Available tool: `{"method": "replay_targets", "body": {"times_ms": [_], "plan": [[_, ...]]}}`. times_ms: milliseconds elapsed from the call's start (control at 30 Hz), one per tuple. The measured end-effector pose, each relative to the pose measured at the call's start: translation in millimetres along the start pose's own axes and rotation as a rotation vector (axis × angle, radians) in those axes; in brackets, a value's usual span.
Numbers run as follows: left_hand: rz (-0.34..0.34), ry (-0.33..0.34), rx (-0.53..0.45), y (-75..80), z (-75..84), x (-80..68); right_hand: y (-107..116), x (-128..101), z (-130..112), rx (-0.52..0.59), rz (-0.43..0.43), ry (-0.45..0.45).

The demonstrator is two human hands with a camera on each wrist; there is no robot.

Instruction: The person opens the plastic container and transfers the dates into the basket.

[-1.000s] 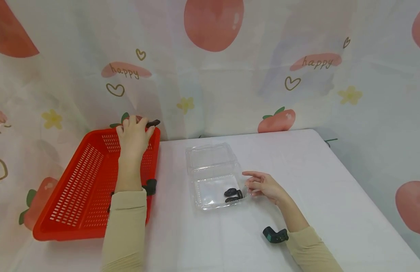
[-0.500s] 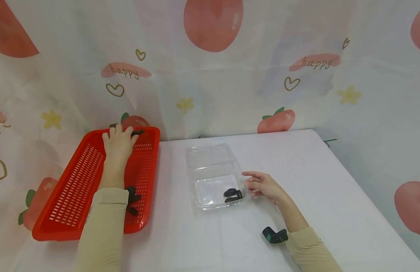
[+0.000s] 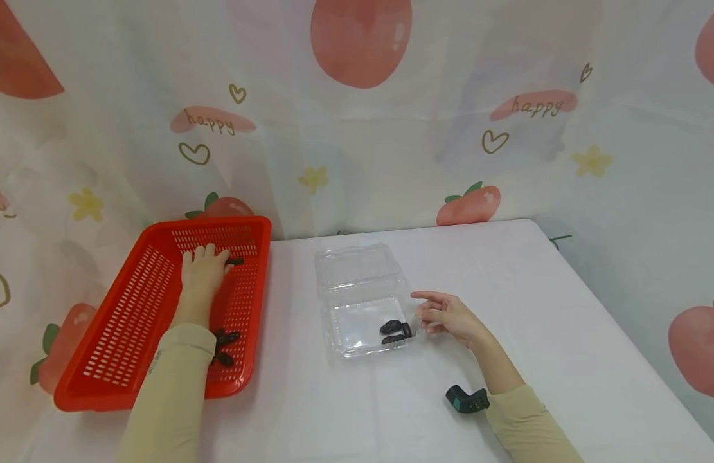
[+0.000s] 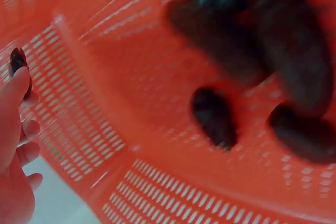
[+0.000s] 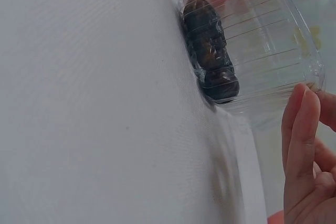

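My left hand is inside the red plastic basket, pinching a dark, oblong, wrinkled piece that looks like a dried date between thumb and fingers. More dark date-like pieces lie on the basket floor near my left wrist, partly hidden by the sleeve in the head view. On the table stands a clear plastic clamshell box, lid folded back, with several dark pieces gathered at its right side. My right hand pinches the box's right rim between thumb and fingers.
A white-covered table bears the basket at left and the box in the middle. Behind it hangs a printed fabric backdrop with fruit and hearts. A black wrist device sits on my right forearm.
My left hand has carried the dark piece from above the basket's far rim leftward, then down and nearer inside the basket. The right hand and the box have stayed in place.
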State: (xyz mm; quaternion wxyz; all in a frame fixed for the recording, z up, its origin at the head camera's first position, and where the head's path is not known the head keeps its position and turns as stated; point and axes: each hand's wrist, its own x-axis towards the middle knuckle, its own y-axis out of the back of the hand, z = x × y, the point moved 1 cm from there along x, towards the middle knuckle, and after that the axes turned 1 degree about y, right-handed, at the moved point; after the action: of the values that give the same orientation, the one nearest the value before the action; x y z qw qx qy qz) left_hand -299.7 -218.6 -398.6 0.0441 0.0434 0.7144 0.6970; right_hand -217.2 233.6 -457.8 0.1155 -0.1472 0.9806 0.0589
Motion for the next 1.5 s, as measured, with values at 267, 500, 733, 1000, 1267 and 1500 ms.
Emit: {"method": "replay_targets", "body": {"times_ms": [267,500,733,1000,1267,1500], "plan": [[-0.042,-0.022,0.036,-10.8,-3.8,-1.0,0,0,0,-0.006,0.011,-0.008],[-0.034,-0.016,0.015,-12.3,-4.1,0.3,0,0,0,-0.002,0.015,-0.008],[0.042,-0.021,-0.03,-2.4,-1.7,3.3,-1,-1,0,-0.004,0.007,-0.004],[0.211,-0.029,-0.087,45.5,20.1,9.6,-1,0,-1,0.001,0.01,-0.007],[0.315,-0.088,-0.024,93.3,80.9,-1.7,-1,-1,-1,-0.001,0.018,-0.014],[0.347,-0.197,-0.006,104.8,133.6,-14.9,-2,-1,-2,-0.003,0.02,-0.015]]}}
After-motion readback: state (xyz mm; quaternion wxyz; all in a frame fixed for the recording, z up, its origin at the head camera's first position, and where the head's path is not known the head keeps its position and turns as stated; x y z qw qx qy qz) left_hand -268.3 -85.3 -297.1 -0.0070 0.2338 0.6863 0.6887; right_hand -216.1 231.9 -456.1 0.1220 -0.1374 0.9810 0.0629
